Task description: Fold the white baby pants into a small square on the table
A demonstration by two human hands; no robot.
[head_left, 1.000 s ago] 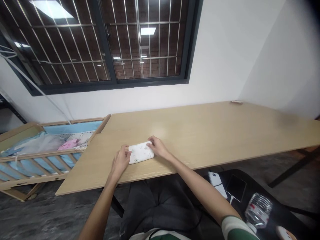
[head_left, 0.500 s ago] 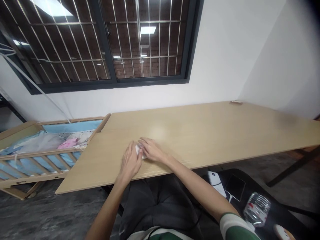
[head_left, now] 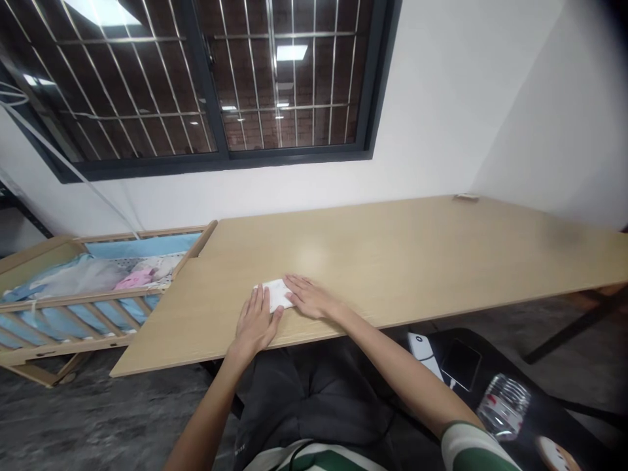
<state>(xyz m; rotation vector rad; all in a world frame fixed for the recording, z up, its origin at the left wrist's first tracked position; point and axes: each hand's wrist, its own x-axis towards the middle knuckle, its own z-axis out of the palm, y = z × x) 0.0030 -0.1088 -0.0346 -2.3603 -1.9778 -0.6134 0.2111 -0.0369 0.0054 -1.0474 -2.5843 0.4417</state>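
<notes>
Left hand (head_left: pixel 256 322) rests flat and outstretched on the left end of a folded white cloth (head_left: pixel 277 296); right hand (head_left: pixel 312 298) lies flat, outstretched, at its right end. Cloth sits on the wood-grain surface (head_left: pixel 392 255), near its front edge

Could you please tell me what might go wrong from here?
The small white cloth, apparently folded, lies near the front edge of the table, so a tug might pull it off. The left hand and right hand rest on it; its layers could loosen if they lift. The right sleeve looks close to the clear bottle, so the arm might bump it.
</notes>
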